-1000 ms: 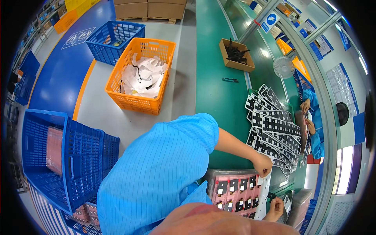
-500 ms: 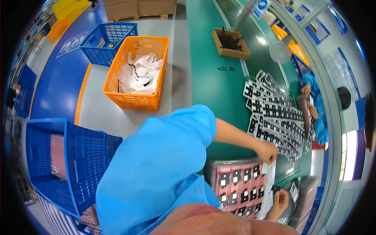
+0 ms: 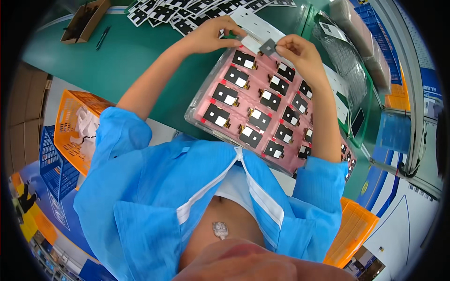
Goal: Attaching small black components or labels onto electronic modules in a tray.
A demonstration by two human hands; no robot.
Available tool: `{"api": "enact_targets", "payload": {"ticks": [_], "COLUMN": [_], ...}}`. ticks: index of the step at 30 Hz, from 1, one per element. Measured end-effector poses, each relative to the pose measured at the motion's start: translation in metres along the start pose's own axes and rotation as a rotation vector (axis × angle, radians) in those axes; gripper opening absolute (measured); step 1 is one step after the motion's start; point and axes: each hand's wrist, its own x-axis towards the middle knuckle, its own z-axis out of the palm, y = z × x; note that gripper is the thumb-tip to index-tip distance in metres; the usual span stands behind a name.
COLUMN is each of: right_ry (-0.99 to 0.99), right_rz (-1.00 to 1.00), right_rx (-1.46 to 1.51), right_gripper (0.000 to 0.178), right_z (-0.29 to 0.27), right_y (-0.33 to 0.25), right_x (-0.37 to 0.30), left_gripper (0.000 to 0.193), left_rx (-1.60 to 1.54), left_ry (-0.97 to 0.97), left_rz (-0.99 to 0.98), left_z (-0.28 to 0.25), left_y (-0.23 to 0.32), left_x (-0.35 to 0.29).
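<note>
My right hand (image 3: 302,54) pinches a small black die-cut piece (image 3: 268,48) with a light square spot, over the far edge of a pink tray (image 3: 240,108). Across from it, my left hand (image 3: 213,36) has its thumb and forefinger apart, their tips beside a small white flat part (image 3: 251,44) at the tray's far corner. Whether they touch it is hard to tell. Rows of flat black-and-white parts with short gold-brown tails and red tabs lie in the tray. A white perforated strip (image 3: 258,24) lies just beyond both hands.
White sheets with black cut-outs (image 3: 187,11) spread over the far green table (image 3: 140,56). A cardboard box (image 3: 86,21) and a dark pen-like tool (image 3: 103,37) lie at far left. Clear plastic wrap (image 3: 344,61) and stacked pink trays (image 3: 361,42) are on the right. An orange crate (image 3: 75,131) stands at left.
The view has swung, so the tray now lies ahead in the middle. My left hand has opened from a closed shape, and my right hand has brought the black piece over the tray.
</note>
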Motion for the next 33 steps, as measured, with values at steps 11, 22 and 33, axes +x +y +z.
{"api": "enact_targets", "payload": {"ticks": [11,22,33], "right_ry": [-0.015,-0.101,-0.195], "right_rz": [0.078,0.137,0.209], "right_rx": [-0.066,-0.150,-0.214], "right_gripper": [0.013,0.018,0.023], "right_z": [0.026,0.033,0.034], "right_y": [0.016,0.017,0.015], "right_x": [0.025,0.039,0.047], "left_gripper": [0.040,0.046,0.045], "left_rx": [0.117,0.045,-0.241], "left_ry": [-0.107,-0.088,0.120], "left_rz": [0.019,0.002,0.417], "left_z": [0.002,0.004,0.009], "left_y": [-0.008,-0.015,-0.019], "left_x": [0.014,0.015,0.012]}}
